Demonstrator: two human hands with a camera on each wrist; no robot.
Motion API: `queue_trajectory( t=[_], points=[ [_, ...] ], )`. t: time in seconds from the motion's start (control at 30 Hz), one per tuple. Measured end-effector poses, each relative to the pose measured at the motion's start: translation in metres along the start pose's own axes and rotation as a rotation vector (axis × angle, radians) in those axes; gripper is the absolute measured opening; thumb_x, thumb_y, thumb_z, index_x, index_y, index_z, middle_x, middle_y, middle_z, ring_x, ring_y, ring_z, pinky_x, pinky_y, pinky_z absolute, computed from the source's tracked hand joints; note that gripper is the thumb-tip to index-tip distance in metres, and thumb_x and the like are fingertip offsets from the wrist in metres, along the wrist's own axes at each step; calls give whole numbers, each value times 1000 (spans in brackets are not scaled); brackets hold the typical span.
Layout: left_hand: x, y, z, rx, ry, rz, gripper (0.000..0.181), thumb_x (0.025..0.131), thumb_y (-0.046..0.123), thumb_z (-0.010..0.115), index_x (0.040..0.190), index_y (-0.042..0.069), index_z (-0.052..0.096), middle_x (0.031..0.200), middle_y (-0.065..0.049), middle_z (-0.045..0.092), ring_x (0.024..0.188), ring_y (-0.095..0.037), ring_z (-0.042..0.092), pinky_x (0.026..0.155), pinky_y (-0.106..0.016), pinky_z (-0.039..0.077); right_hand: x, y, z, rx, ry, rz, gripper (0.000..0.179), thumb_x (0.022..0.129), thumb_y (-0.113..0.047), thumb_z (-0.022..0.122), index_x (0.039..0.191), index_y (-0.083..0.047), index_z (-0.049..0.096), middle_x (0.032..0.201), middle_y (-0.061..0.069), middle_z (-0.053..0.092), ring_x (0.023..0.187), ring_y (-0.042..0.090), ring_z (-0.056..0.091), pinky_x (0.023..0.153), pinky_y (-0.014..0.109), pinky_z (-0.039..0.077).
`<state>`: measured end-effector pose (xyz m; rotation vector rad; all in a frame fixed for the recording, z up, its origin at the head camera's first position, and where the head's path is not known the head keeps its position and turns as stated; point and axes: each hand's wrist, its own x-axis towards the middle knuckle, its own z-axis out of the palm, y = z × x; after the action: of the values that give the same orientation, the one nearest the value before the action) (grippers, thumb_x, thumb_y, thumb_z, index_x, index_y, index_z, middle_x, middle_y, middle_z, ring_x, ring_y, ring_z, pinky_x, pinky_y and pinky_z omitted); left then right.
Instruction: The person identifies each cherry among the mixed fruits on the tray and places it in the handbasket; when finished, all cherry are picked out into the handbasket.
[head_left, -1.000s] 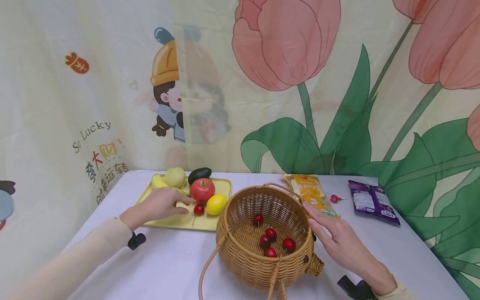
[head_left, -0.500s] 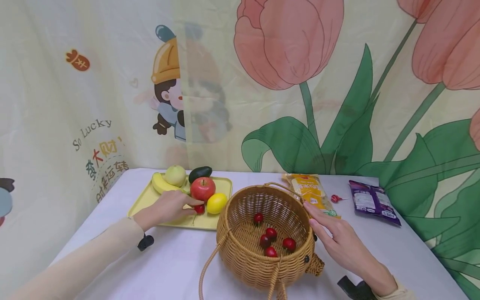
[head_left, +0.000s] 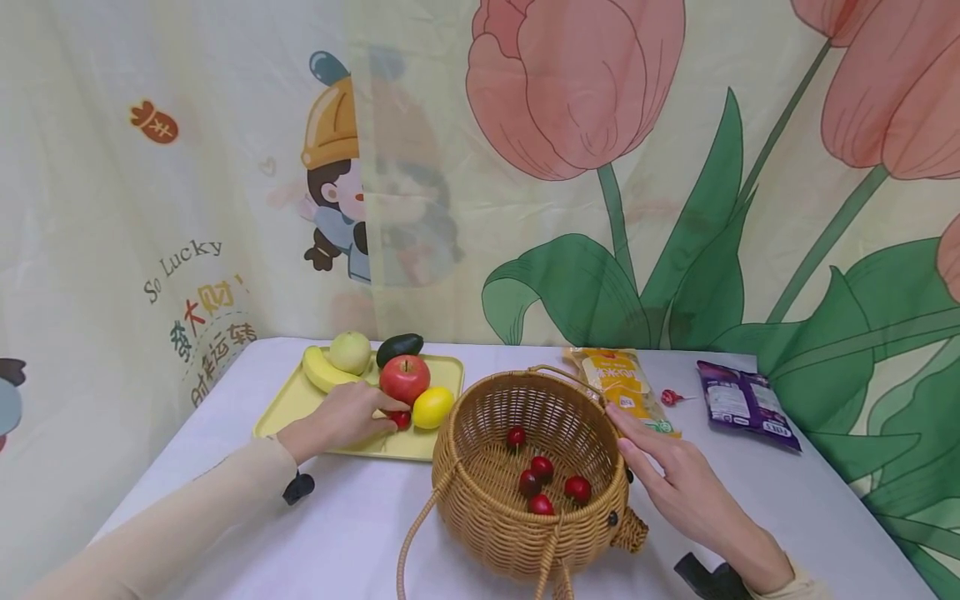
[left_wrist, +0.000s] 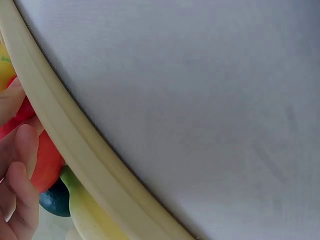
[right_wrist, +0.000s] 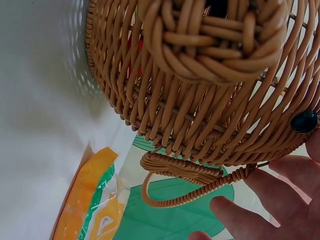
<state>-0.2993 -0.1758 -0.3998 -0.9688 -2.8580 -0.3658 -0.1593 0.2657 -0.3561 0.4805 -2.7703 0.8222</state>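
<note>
My left hand (head_left: 347, 415) reaches over the yellow tray (head_left: 281, 408) and pinches a red cherry (head_left: 402, 420) between thumb and fingers. In the left wrist view the cherry (left_wrist: 25, 111) shows red between the fingertips at the left edge. Right beside it on the tray are a red apple (head_left: 405, 379) and a lemon (head_left: 432, 407). My right hand (head_left: 681, 477), fingers extended, rests against the right rim of a wicker basket (head_left: 487, 533). Several cherries (head_left: 542, 468) lie inside the basket. In the right wrist view, fingers (right_wrist: 280, 187) touch the basket near its woven handle loop (right_wrist: 190, 200).
A banana (head_left: 324, 370), a pale green round fruit (head_left: 350, 352) and an avocado (head_left: 400, 349) lie at the tray's back. Behind the basket sits a yellow food packet (head_left: 618, 383). A red lollipop (head_left: 670, 397) and a purple snack bag (head_left: 748, 406) lie farther right.
My left hand has moved right and slightly down, and its fingers have closed on the cherry, which has shifted slightly right. The right hand and the basket stay put.
</note>
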Motion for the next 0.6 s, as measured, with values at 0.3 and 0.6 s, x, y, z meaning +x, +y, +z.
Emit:
queue_trajectory(
  t=[0.3,0.6],
  points=[
    [-1,0,1,-21,-12,-29,32,87,22,82,119,20,79,104,2,79,80,-13,61,65,-21,46,0,0,0,11,-11,5,50,110,-32,48,156,-13,44,155,12,51,141,42,50,104,65,45],
    [0,-3,0,-17,-2,-2,32,88,22,81,119,21,79,105,3,79,81,-10,61,69,-23,49,0,0,0,7,2,-3,49,110,-31,48,155,-12,45,155,12,51,142,41,50,105,64,45]
  ],
)
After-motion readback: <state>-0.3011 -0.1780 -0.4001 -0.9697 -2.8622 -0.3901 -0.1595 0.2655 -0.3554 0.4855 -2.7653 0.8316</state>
